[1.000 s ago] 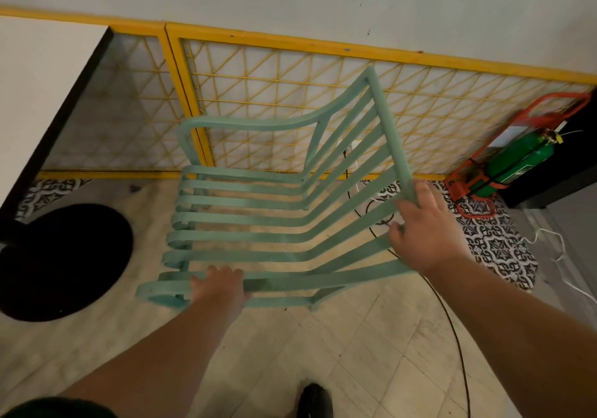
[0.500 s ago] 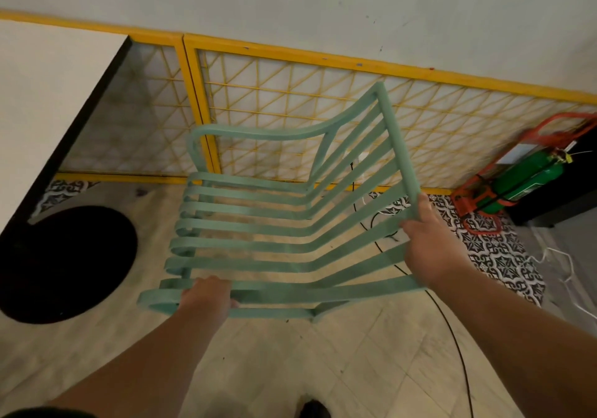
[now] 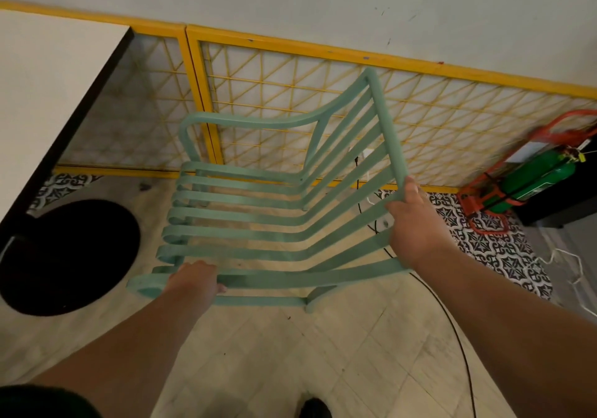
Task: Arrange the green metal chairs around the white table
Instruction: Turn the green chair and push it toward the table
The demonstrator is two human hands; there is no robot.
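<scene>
One chair (image 3: 242, 251), one table (image 3: 48, 94), two hands. Chair: pale green metal, flat curved slats, held between table and green cylinder (image 3: 542, 175), before two yellow lattice panels (image 3: 452, 133); legs mostly hidden, possibly off tiled floor (image 3: 323, 353). Left hand (image 3: 193, 278) clamps near armrest, fingers curled under, unseen. Right hand (image 3: 413, 223) clamps backrest top rail, fingers wrapped behind. Table cut off at left: white top, dark edge, round black base (image 3: 64, 256). One black cable (image 3: 465, 362) on floor.
</scene>
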